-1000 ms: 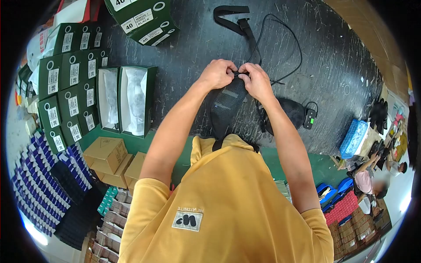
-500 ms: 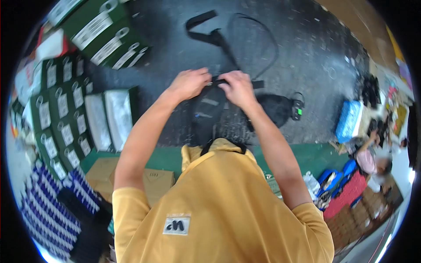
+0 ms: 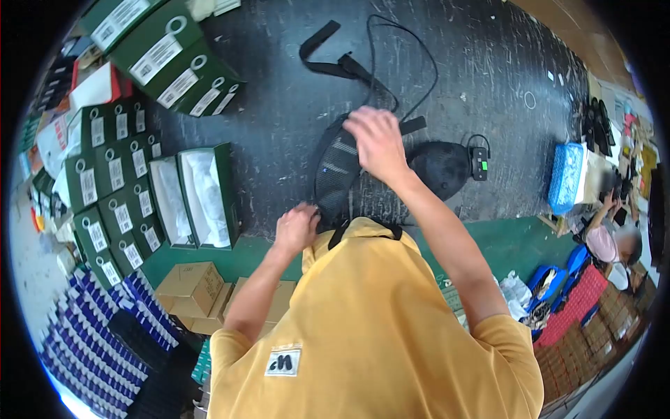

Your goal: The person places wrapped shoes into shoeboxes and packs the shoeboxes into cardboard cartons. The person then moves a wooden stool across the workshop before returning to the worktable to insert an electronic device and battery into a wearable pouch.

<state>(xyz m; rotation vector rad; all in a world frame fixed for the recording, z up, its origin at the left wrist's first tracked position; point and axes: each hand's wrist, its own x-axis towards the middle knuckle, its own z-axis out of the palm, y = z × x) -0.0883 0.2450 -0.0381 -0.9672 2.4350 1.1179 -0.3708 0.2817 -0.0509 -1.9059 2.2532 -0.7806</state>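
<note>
A long black mesh item [image 3: 336, 165] lies curved on the dark tabletop. My left hand [image 3: 297, 226] is at its lower end near the table's front edge, fingers curled against it and slightly blurred. Over the item's upper right edge is my right hand [image 3: 377, 143], its fingers slightly bent and a little apart, with nothing visible gripped in them. A short black strap end [image 3: 413, 126] sticks out to the right of that hand. Further right, a rounded black piece [image 3: 441, 170] rests beside a small black device [image 3: 479, 164] with a green light.
Above lie a buckled black strap [image 3: 325, 68] and a looped cord [image 3: 434, 70]. Green shoe boxes [image 3: 115, 202] are stacked left, beside an open box [image 3: 206, 199] with white paper. A blue package [image 3: 566, 179] sits at the right; a person [image 3: 601, 239] is beyond.
My left hand has left the item's upper end and moved down toward the table's front edge. My right hand has shifted slightly and its pinch has loosened. The view has turned left.
</note>
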